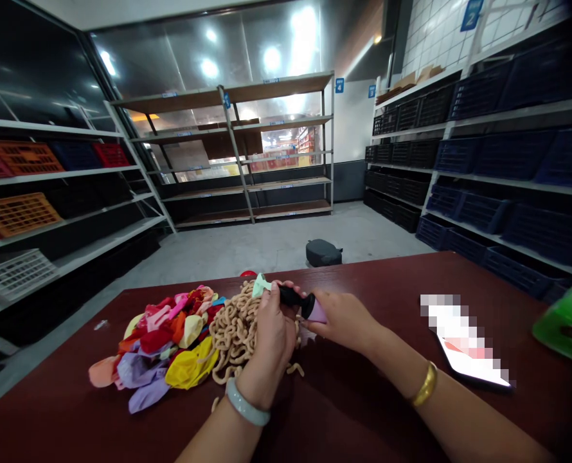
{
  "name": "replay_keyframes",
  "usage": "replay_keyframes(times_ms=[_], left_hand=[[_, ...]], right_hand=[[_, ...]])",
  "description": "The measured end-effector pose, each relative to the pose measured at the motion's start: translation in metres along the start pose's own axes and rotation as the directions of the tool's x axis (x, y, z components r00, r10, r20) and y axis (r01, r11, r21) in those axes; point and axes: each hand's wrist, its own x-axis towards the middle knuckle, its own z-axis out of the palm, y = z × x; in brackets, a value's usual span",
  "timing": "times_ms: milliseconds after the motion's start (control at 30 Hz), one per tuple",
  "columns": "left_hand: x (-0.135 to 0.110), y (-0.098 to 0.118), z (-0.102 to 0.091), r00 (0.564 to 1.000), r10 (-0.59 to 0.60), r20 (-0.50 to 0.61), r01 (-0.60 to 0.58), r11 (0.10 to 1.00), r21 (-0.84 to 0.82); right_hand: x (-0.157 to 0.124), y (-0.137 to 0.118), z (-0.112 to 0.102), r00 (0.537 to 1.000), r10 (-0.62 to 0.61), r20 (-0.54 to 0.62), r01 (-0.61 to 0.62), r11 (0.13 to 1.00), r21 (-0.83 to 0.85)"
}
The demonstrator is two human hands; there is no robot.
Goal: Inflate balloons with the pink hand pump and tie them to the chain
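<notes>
Over the dark red table [363, 399], my left hand [275, 325] is closed around the narrow end of a black nozzle [292, 296]. A mint-green balloon [261, 284] sticks out at the fingertips, by the nozzle's end; how it is attached is hidden. My right hand [346, 321] grips a light purple cylinder [318, 312] joined to the wide end of the nozzle. Behind and beside my left hand lies a heap of tan, curled, tube-like pieces [235, 325]. Left of it is a pile of colourful limp balloons [158, 334], partly overlapping the tan heap.
A phone with a lit screen [473, 354] lies on the right, near a green translucent object [568, 321] at the edge. A dark grey bag-like object [323, 253] rests on the floor beyond. Shelves [247, 193] stand behind, with crates [488, 154] along both sides.
</notes>
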Motion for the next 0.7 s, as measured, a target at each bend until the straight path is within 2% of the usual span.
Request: replay_keyframes(times_ms=[167, 400, 500, 600, 700], left_hand=[[0.009, 0.009, -0.003, 0.996, 0.075, -0.056, -0.078, 0.996, -0.047], [0.046, 0.068, -0.032, 0.969, 0.214, -0.125, -0.225, 0.971, -0.08], [0.053, 0.083, -0.039, 0.961, 0.242, -0.137, -0.254, 0.965, -0.073], [0.053, 0.084, -0.039, 0.955, 0.268, -0.127, -0.278, 0.958, -0.065], [0.049, 0.071, -0.034, 0.951, 0.286, -0.119, -0.298, 0.951, -0.089]], right_hand=[[0.0, -0.005, 0.004, 1.0, 0.001, 0.006, 0.0, 1.0, -0.013], [0.002, 0.0, 0.002, 0.997, -0.013, 0.07, 0.014, 1.0, -0.015], [0.003, 0.005, 0.001, 0.996, -0.032, 0.081, 0.031, 0.999, 0.014], [0.002, 0.011, 0.002, 0.997, -0.038, 0.068, 0.038, 0.999, 0.011], [0.002, 0.016, 0.004, 0.997, -0.046, 0.064, 0.047, 0.998, -0.028]])
